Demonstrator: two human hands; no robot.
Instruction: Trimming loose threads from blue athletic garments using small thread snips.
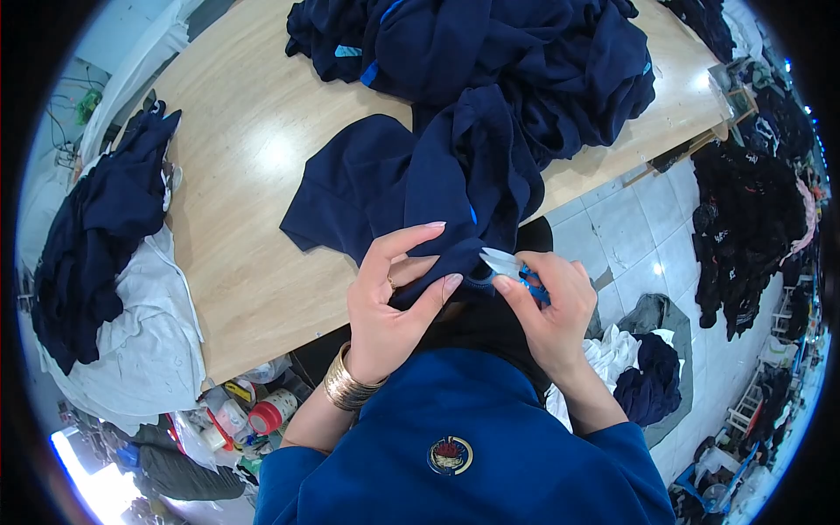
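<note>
A navy garment (446, 179) hangs over the near edge of the table, toward my body. My left hand (394, 289) pinches its lower part between thumb and fingers. In my right hand (553, 302) is a small pair of thread snips (506, 265) with blue handles and pale metal blades. The blades point left and lie against the cloth beside my left fingertips. Whether they are closed on a thread is too small to tell. Part of the snips is hidden by my right fingers.
A large heap of navy garments (490, 52) covers the far side of the wooden table (236, 219). Navy and white cloth (105, 236) hangs at the left edge. On the tiled floor (630, 223) at right lie dark clothes (744, 227) and a navy-and-white bundle (647, 376).
</note>
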